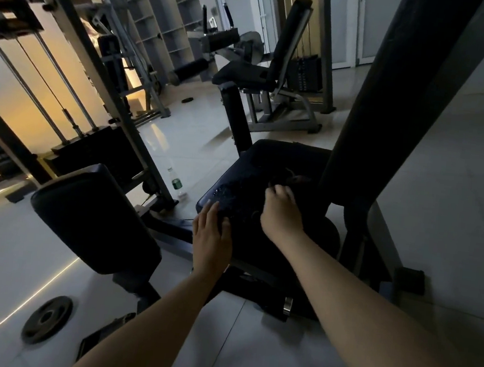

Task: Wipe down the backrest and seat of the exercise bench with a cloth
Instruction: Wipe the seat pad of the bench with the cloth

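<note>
Seat: dark pad (253, 178) sits low in front of you, droplets glinting near its front corner.
Backrest: tall dark pad (395, 80) rises at the seat's right.
Left hand: your palm (211, 237) lies flat on the seat's front edge, fingers (211, 210) spread open.
Right hand: yours (281, 214) rests on the seat, fingers curled around a dark cloth (287, 176), hard to make out.
Floor: bottle (176, 182) stands left of the seat.

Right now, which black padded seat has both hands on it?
The near seat beside the dark upright backrest; left hand and right hand rest there, others untouched.
</note>
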`<state>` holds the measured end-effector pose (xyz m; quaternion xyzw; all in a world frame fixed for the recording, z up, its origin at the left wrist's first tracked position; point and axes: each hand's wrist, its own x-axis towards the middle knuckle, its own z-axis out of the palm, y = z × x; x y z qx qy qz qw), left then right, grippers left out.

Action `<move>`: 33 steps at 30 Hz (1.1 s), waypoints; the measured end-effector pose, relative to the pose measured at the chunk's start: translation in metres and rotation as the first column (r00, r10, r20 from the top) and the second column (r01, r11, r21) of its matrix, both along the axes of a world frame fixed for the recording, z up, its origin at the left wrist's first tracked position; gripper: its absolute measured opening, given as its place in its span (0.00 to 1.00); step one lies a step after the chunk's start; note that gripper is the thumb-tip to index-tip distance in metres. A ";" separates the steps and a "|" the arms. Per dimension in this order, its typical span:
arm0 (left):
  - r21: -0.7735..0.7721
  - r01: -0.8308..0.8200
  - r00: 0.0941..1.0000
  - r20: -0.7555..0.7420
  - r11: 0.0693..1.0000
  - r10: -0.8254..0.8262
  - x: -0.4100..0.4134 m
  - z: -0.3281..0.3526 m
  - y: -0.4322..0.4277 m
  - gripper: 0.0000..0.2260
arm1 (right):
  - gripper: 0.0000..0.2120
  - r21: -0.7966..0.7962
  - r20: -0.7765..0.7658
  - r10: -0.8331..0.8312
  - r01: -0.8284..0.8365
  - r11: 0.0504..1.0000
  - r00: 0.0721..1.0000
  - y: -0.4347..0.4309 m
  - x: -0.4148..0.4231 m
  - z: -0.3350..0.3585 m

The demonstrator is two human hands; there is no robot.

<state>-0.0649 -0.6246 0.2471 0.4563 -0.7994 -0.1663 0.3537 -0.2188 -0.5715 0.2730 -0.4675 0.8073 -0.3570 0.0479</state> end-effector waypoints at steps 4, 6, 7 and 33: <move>0.090 -0.055 0.992 -0.108 0.994 0.065 0.002 0.001 -0.011 0.24 | 0.19 -0.051 0.017 0.295 -0.293 0.955 0.955 -0.040 0.045 0.019; 0.125 -0.031 0.979 -0.196 0.992 0.055 0.002 -0.003 -0.012 0.24 | 0.20 -0.055 0.022 0.465 -0.463 0.884 0.885 -0.042 0.059 0.027; 0.116 -0.016 0.971 -0.235 0.993 0.043 0.002 -0.005 -0.013 0.24 | 0.20 -0.060 0.010 0.521 -0.519 0.852 0.854 -0.040 0.060 0.028; 0.084 0.041 0.997 -0.069 0.996 -0.036 -0.010 -0.002 0.020 0.20 | 0.20 -0.090 -0.009 0.034 -0.035 0.995 0.999 0.011 0.013 0.009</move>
